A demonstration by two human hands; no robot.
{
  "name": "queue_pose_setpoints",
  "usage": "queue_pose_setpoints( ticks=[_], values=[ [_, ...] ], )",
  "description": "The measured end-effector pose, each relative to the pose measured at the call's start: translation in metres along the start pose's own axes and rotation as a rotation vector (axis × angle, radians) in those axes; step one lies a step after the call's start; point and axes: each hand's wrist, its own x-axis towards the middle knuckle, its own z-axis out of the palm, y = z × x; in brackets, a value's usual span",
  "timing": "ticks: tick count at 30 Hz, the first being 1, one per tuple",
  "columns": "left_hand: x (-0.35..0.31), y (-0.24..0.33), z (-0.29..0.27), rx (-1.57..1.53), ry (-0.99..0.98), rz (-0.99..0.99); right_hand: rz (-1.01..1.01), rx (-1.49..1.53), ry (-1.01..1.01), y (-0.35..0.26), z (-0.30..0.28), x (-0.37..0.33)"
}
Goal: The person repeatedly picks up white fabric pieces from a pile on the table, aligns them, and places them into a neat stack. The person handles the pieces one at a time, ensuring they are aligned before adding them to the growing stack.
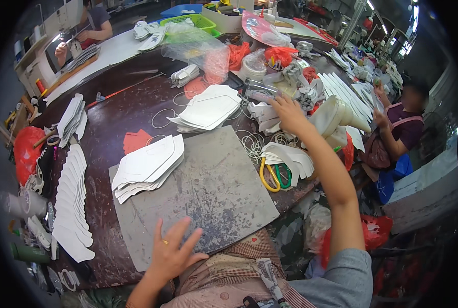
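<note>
My left hand (171, 252) is spread above the near edge of a worn grey board (213, 174), holding nothing. My right hand (290, 114) stretches to the far right, its fingers apart over a bundle of small white pieces (265, 117); its thumb is hidden. A stack of white shaped sheets (149, 167) lies on the board's left part. Just beyond the board sits another stack of white sheets (211, 108). Thin white cord (250, 146) is coiled at the board's right side, near curved white pieces (290, 159) and yellow-handled scissors (268, 174).
Fanned white pieces (71, 205) run down the left of the dark table (103, 205). Beyond my right hand are plastic tubs (329, 115), bags and scraps. A person (401, 118) works at the right, another (98, 25) by a sewing machine (44, 36) at far left.
</note>
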Motion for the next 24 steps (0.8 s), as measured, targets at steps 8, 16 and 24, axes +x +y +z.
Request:
queue_pose_setpoints(
  ticks=[8, 16, 24],
  values=[
    [0.0, -0.01, 0.022, -0.101, 0.095, -0.287, -0.005, 0.135, -0.045, 0.029, 0.013, 0.012],
    [0.001, -0.008, 0.022, -0.106, 0.117, -0.319, 0.024, 0.289, -0.117, 0.049, -0.033, 0.032],
    [-0.005, -0.012, 0.022, -0.075, 0.113, -0.317, -0.083, 0.223, 0.154, -0.024, -0.087, 0.031]
  ],
)
